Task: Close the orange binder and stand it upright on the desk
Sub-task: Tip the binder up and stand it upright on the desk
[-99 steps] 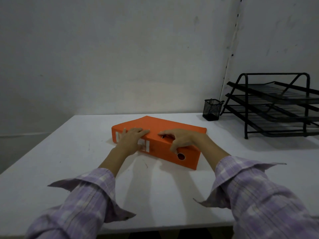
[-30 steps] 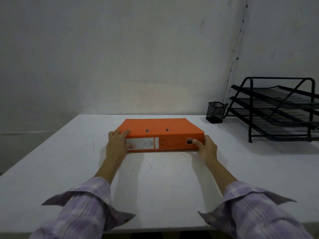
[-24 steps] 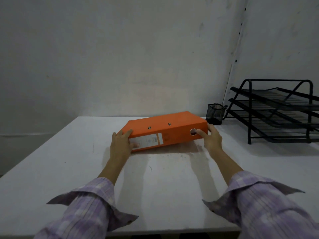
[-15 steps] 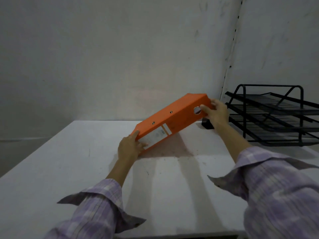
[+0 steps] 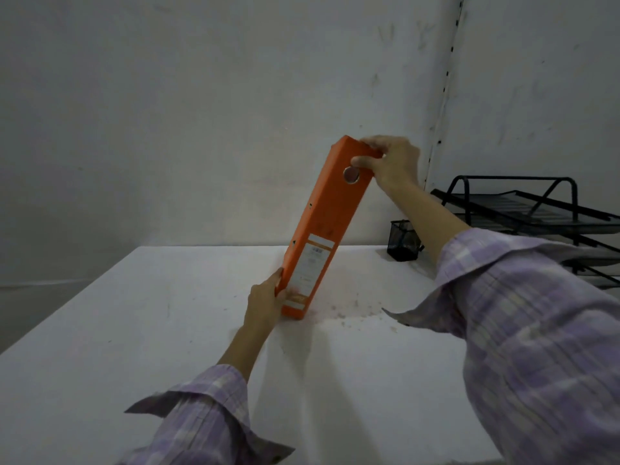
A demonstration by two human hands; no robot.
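The closed orange binder stands steeply tilted on the white desk, its top leaning right and its spine with a white label and metal finger hole facing me. Its lower end rests on the desk. My left hand grips the bottom left corner of the binder. My right hand holds the top end, thumb on the spine just above the finger hole, fingers over the top edge.
A black mesh pen cup stands at the back of the desk, right of the binder. A black wire letter tray with stacked shelves fills the back right corner. Grey walls rise behind the desk.
The binder lay flat with its spine toward me. Both hands took its ends; my right hand lifted the right end up, swinging the binder from flat to nearly upright while the left end stayed low.
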